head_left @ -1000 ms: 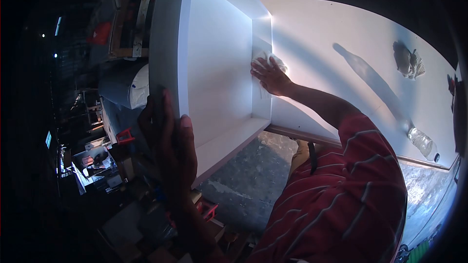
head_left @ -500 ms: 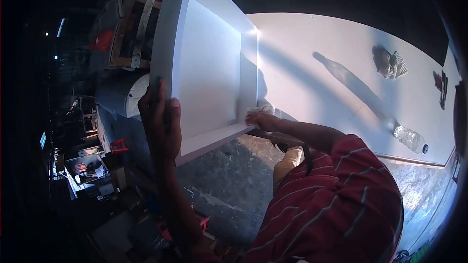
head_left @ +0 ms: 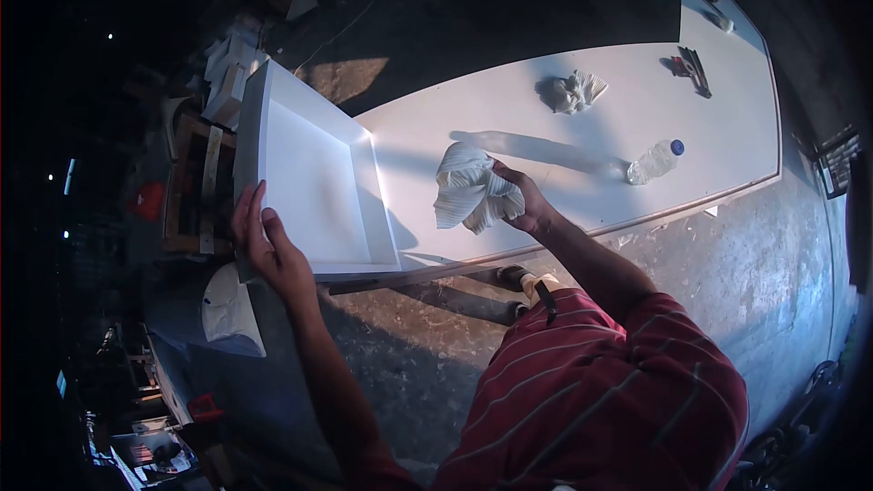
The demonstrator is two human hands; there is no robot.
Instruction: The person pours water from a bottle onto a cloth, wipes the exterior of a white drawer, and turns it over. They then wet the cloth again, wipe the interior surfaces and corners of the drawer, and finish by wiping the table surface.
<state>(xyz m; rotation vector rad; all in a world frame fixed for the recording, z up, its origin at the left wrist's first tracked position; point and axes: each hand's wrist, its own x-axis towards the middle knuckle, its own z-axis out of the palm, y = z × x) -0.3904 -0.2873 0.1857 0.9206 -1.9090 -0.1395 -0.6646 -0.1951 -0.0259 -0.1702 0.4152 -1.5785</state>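
A crumpled white ribbed cloth (head_left: 466, 186) is bunched in my right hand (head_left: 520, 195), held up over the white tabletop. My left hand (head_left: 277, 250) grips the outer side of a shallow white box (head_left: 314, 173), with the thumb at its rim. The box looks like a drawer or tray and stands at the left end of the table, its open face turned toward me. Its inside is bare and partly shaded.
On the long white table (head_left: 427, 109) lie a second bundled cloth (head_left: 577, 91), a clear bottle with a blue cap (head_left: 655, 162) and a dark tool with a red part (head_left: 693, 70). A wooden frame (head_left: 186, 182) and a rounded pale object (head_left: 227, 309) stand left of the box.
My right hand has left the box's lower inner corner and now holds the cloth raised to the right. The view has shifted, showing more of the table. My left hand stays on the box.
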